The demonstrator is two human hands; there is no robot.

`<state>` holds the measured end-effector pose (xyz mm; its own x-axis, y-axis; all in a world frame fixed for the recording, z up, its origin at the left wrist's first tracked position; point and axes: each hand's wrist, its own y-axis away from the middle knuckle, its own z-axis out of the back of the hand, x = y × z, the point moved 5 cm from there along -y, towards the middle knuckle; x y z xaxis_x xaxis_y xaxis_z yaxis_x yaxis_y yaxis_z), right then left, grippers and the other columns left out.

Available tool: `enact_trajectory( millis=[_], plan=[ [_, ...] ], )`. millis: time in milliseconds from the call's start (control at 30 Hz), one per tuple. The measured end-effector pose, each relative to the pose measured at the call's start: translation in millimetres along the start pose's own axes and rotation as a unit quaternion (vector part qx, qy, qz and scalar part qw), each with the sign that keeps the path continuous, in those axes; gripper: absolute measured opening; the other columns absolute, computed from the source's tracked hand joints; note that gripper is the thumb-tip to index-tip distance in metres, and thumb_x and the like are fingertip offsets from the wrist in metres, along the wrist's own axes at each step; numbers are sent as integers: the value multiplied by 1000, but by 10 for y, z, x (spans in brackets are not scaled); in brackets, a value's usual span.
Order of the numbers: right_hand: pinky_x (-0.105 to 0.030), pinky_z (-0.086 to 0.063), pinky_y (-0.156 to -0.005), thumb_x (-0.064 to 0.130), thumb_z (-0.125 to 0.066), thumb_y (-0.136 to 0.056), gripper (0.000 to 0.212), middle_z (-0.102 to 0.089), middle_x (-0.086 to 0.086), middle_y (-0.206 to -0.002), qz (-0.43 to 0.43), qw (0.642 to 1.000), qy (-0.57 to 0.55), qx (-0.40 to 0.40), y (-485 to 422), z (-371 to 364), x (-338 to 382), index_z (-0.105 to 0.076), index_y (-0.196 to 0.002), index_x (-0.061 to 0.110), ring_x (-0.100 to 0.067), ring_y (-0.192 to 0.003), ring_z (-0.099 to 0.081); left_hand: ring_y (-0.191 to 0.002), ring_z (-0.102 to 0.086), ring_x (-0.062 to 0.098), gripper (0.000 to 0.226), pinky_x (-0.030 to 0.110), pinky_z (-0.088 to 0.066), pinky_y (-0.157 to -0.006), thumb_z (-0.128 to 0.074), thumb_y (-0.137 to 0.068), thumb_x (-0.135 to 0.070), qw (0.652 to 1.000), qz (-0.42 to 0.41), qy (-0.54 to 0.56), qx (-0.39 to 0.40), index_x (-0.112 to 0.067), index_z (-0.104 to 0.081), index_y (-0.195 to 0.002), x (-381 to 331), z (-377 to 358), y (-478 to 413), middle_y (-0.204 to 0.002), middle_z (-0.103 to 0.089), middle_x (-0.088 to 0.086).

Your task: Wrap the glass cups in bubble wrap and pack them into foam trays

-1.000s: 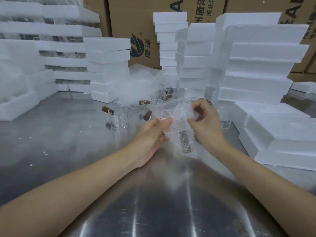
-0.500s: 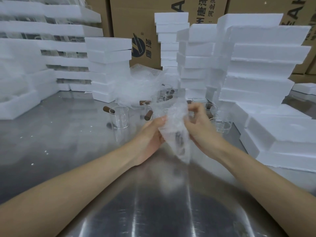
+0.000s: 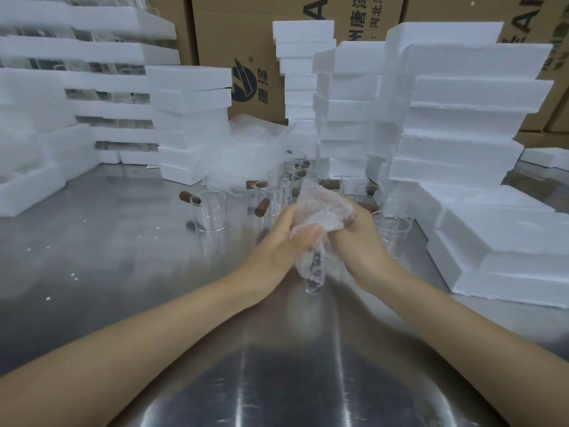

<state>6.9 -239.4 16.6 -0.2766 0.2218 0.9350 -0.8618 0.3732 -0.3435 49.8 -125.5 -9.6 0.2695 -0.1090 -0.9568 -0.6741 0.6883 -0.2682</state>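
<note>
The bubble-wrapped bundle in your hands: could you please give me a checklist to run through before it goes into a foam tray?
1. Left hand grips the crumpled clear bubble-wrap bundle: ok.
2. Right hand grips it too: ok.
3. Glass fully covered: cannot tell; the wrap's tail hangs loose below.
4. Bundle held clear of the bare glass cup with brown handle to its left: ok.
5. Open compartment ready in the white foam trays on the right: cannot tell.
6. Shiny steel table bare below the hands: ok.
</note>
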Motion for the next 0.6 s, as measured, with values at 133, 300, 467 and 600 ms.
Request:
enact_trajectory(
  millis=[133, 300, 467, 600],
  plan=[
    [-6, -45, -71, -1, -56, -86, 32, -65, 14, -100, 78, 994, 75, 10, 79, -63, 115, -60, -113, 16, 11, -88, -61, -107, -62, 3, 44, 23, -47, -89, -62, -79, -50, 993, -57, -67, -74, -34, -51, -118, -93, 55, 19, -110, -65, -18],
    [-22, -36, -107, 29, -54, -86, 64, -42, 17, -142, 91, 982, 139, 93, 199, -240, 32, -29, -144, 35, 7, -129, -39, -105, -65, 7, 34, 21, -50, -89, -47, -95, 1, 978, -90, -66, -175, -12, -60, -124, -231, 225, 24, -112, -70, -2],
    [-45, -36, -112, 33, -62, -88, 70, -30, 14, -153, 137, 974, 127, 130, 221, -301, 51, -23, -144, 45, -2, -140, -28, -92, -70, 17, 32, 29, -56, -81, -49, -91, 6, 969, -45, 2, -244, -19, -69, -96, -184, 361, 3, -91, -75, -3],
    [-30, -48, -100, 6, -57, -93, 48, -59, 7, -129, 119, 990, 29, 72, 128, -167, 21, -47, -137, 24, -6, -118, -57, -110, -63, 12, 41, 32, -48, -99, -52, -90, -10, 976, -88, -102, -172, -15, -55, -130, -236, 187, 53, -117, -67, -1]
  ],
)
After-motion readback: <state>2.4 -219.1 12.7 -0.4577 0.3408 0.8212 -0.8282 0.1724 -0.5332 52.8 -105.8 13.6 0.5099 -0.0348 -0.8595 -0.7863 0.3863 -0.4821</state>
